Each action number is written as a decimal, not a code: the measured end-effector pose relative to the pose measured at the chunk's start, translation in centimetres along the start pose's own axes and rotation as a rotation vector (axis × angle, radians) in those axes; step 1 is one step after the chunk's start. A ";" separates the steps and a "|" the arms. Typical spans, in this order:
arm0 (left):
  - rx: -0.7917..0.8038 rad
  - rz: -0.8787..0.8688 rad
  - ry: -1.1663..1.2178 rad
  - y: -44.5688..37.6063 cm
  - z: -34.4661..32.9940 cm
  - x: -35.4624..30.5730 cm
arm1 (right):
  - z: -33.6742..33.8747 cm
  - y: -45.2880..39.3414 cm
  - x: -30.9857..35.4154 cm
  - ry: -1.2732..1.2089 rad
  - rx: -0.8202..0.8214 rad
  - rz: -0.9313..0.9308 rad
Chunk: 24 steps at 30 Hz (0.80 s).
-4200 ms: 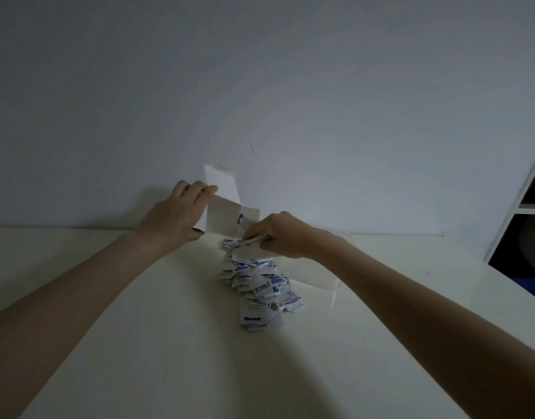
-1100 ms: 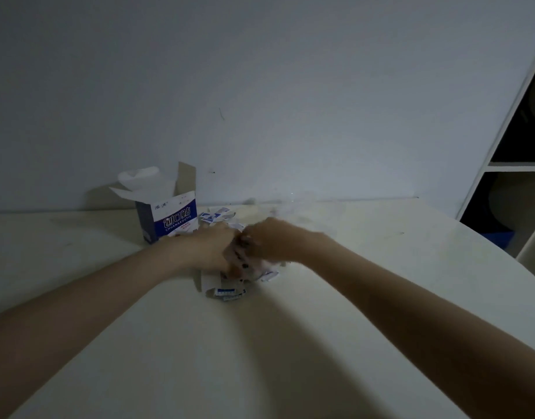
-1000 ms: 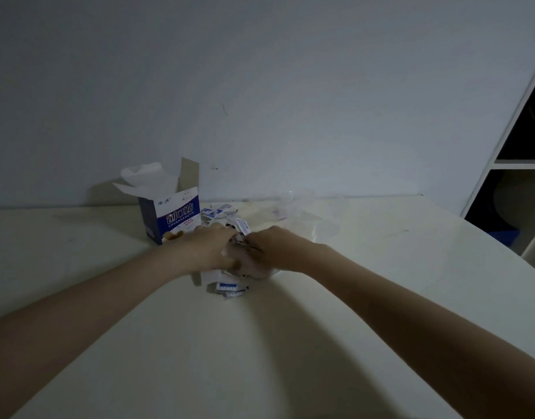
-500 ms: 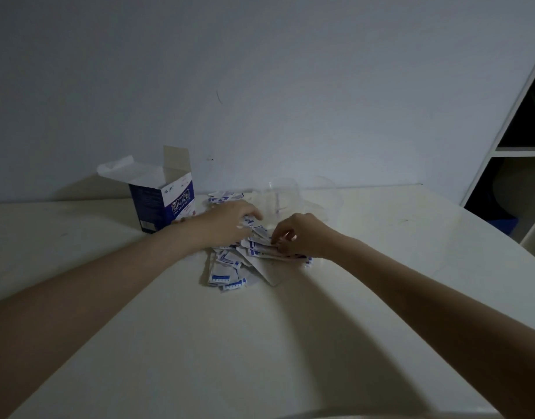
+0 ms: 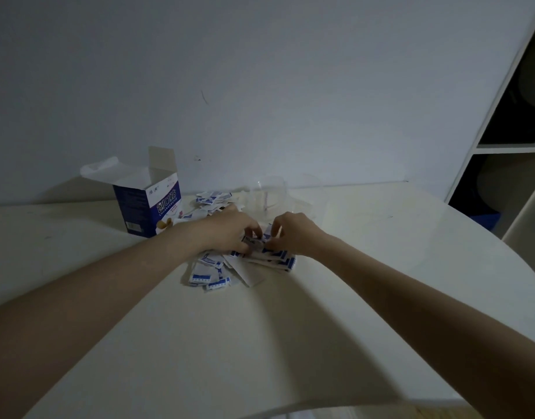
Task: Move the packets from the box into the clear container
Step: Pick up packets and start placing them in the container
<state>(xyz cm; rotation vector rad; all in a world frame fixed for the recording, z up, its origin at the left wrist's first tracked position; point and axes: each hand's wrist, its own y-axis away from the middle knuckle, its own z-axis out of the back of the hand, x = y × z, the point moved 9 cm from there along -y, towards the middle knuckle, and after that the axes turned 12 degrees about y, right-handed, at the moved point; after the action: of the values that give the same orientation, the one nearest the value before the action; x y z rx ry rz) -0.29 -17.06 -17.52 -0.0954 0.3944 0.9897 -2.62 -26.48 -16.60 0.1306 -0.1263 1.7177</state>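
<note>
From the head camera, two bare forearms reach in from the near edge across a pale, cream-coloured table [image 5: 290,343] with a rounded right side. The left hand [image 5: 230,232] and the right hand [image 5: 295,234] meet almost fingertip to fingertip over a heap of small white paper packets with blue printing [image 5: 245,261] that lies on the table a little left of centre. Both hands have their fingers curled down into the top of the heap. The left hand's fingers pinch one packet at the crest of the pile, and the right hand's fingers pinch the stacked packets just beside it; the light is dim, so how many packets each holds cannot be told.

The heap spreads toward the near left, where a few packets lie flat and fanned out. More packets lie beyond the hands on the far side, between the box and the container.

The blue and white cardboard box [image 5: 152,207] stands upright on the table to the far left of the hands, its top flaps open, near the wall. The clear plastic container [image 5: 272,196] stands just beyond the hands, slightly right of the far packets. Whether anything lies inside it cannot be told.

A plain grey wall [image 5: 260,86] rises behind the table. At the far right stands a white shelf unit with dark compartments [image 5: 514,146].
</note>
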 end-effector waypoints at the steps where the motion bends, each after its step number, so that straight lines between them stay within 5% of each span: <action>1: -0.016 -0.012 0.011 0.1 0.2 -0.4 | 0.2 0.0 0.3 -0.051 -0.024 0.012; 6: -0.056 -0.059 0.095 0.7 0.9 -1.1 | 1.3 -0.1 -1.0 -0.338 -0.061 -0.030; 12: -0.069 -0.012 0.147 1.2 2.0 -0.8 | 2.6 0.8 -3.4 -0.640 0.097 -0.039; 16: -0.085 0.003 0.064 1.1 2.6 -1.3 | 3.1 1.7 -3.7 -0.393 0.188 -0.018; 19: -0.097 -0.008 0.025 1.0 3.3 -1.5 | 5.6 1.8 -3.8 -0.226 0.075 -0.006; 24: -0.129 0.002 0.122 1.6 4.8 -0.9 | 8.8 1.7 -3.6 -0.496 -0.126 0.000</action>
<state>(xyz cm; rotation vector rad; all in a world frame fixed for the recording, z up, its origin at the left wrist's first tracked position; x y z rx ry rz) -0.72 -15.60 -12.58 -0.2729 0.4415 1.0139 -3.64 -31.63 -8.53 0.4615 -0.5989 1.6428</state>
